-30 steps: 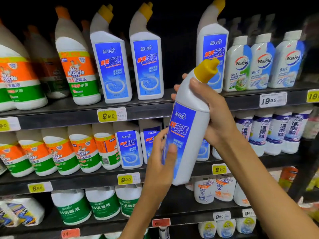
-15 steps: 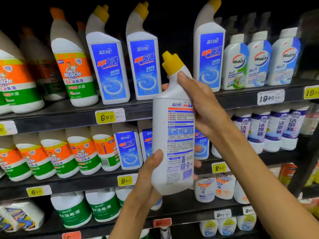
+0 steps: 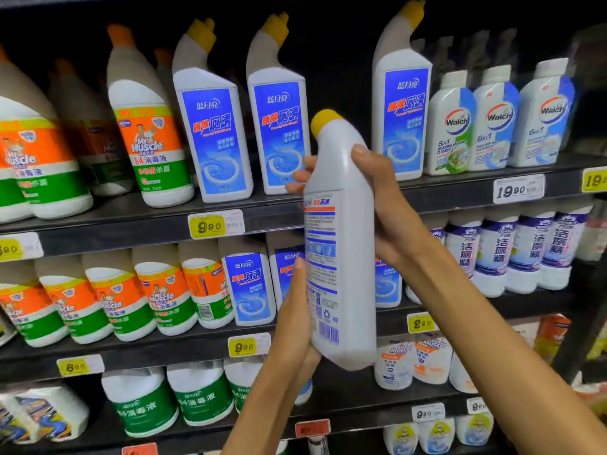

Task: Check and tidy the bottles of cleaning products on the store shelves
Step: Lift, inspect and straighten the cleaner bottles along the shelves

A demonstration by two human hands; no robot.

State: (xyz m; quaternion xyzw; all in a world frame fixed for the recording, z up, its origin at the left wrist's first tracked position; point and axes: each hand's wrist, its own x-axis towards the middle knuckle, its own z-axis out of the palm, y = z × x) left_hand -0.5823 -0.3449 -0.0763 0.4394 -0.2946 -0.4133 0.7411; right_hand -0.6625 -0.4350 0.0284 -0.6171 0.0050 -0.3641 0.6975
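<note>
the right hand wraps thumb and fingers round the shoulder of the white bottle, while the left hand cups its base, fingers lying up along the label edge. the bottle is held in front of the shelves, long axis near upright, yellow cap tipped up-left, back label facing the person. the gap in the blue-label row on the top shelf lies just behind it, so i judge the right hand best placed to put it back.

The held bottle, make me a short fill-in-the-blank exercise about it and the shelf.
1. The held bottle has a ____ cap.
2. The right hand grips its upper part; the ____ hand supports its base.
3. The price tag under the Walch bottles reads ____.

Missing: yellow; left; 19.90
</note>
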